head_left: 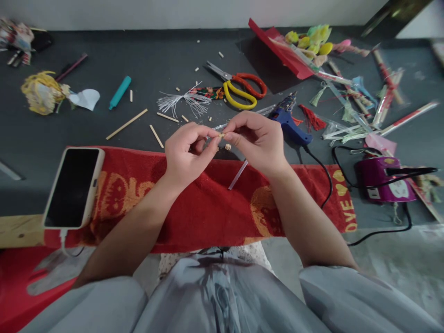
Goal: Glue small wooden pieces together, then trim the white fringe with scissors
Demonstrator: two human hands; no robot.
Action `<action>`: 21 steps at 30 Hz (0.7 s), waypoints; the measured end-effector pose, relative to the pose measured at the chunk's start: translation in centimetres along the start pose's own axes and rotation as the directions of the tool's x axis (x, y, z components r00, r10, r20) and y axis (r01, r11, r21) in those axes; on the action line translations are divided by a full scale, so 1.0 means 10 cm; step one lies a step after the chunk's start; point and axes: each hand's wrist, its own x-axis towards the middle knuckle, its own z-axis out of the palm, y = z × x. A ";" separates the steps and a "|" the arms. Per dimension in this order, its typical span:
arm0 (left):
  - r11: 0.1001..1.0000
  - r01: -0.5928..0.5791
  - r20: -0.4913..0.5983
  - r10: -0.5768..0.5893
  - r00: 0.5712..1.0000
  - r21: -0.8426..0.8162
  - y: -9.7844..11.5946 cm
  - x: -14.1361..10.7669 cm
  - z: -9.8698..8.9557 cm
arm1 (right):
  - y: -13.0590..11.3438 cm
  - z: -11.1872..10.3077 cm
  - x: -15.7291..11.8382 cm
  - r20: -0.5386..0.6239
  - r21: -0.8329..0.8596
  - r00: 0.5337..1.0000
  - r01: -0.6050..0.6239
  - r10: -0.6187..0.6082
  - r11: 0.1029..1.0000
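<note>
Above the back edge of the red towel (204,208), my left hand (189,150) and my right hand (258,141) meet, both with thumb and index finger pinched. Between the fingertips is a tiny pale piece (221,135), touched by both hands and too small to make out well. A small light wooden bit (228,147) lies just below the fingertips. A clear glue stick (237,175) rests on the towel beside my right hand. Behind that hand lies a blue glue gun (289,122).
Scissors with red and yellow handles (243,90), white bundled strands (183,101), thin wooden sticks (126,124) and a teal tube (120,92) lie on the dark table. A phone (74,187) sits left. At right are a purple power block (385,179), black cables and tasselled craft pieces.
</note>
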 end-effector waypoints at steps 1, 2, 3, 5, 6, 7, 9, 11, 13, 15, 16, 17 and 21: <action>1.000 -0.026 -0.005 0.026 1.000 0.013 0.00 0.00 0.00 | -0.01 0.00 0.00 -0.002 -0.018 1.000 0.029 -0.029 0.999; 0.999 -0.050 -0.007 0.050 0.999 0.021 0.01 0.00 -0.01 | -0.01 -0.01 0.00 -0.005 -0.034 0.998 0.056 -0.056 0.998; 0.997 -0.070 -0.010 0.070 0.997 0.025 0.01 0.00 -0.01 | -0.01 -0.01 0.00 -0.007 -0.048 0.997 0.078 -0.078 0.996; 0.995 -0.094 -0.008 0.095 0.995 0.039 0.02 0.01 -0.02 | -0.01 -0.01 0.00 -0.007 -0.072 0.995 0.103 -0.104 0.992; 0.994 -0.096 -0.002 0.096 0.995 0.050 0.02 0.01 -0.02 | 0.00 -0.01 0.00 -0.004 -0.084 0.994 0.110 -0.111 0.990; 0.994 -0.094 0.006 0.094 0.996 0.062 0.03 0.01 -0.03 | 0.00 -0.01 0.00 0.000 -0.094 0.993 0.115 -0.115 0.989; 0.993 -0.096 0.017 0.095 0.995 0.076 0.03 0.01 -0.03 | 0.01 -0.01 0.00 0.010 -0.105 0.993 0.121 -0.121 0.987; 0.992 -0.104 0.017 0.103 0.995 0.076 0.04 0.01 -0.03 | 0.01 -0.01 0.00 0.013 -0.102 0.992 0.126 -0.125 0.987; 0.990 -0.118 0.010 0.118 0.993 0.074 0.04 0.01 -0.03 | 0.01 -0.01 0.00 0.006 -0.088 0.991 0.134 -0.134 0.987; 0.991 -0.116 0.010 0.115 0.993 0.070 0.04 0.01 -0.03 | 0.01 0.00 0.00 0.002 -0.079 0.990 0.143 -0.144 0.986; 0.992 -0.109 0.013 0.108 0.994 0.065 0.04 0.01 -0.03 | 0.01 0.00 0.00 0.002 -0.081 0.989 0.146 -0.147 0.986; 0.993 -0.100 0.016 0.099 0.995 0.059 0.04 0.01 -0.03 | 0.01 0.00 0.00 0.003 -0.085 0.989 0.147 -0.147 0.985; 0.997 -0.064 0.028 0.062 0.998 0.046 0.03 0.01 -0.04 | 0.02 0.00 0.00 0.008 -0.108 0.989 0.145 -0.145 0.984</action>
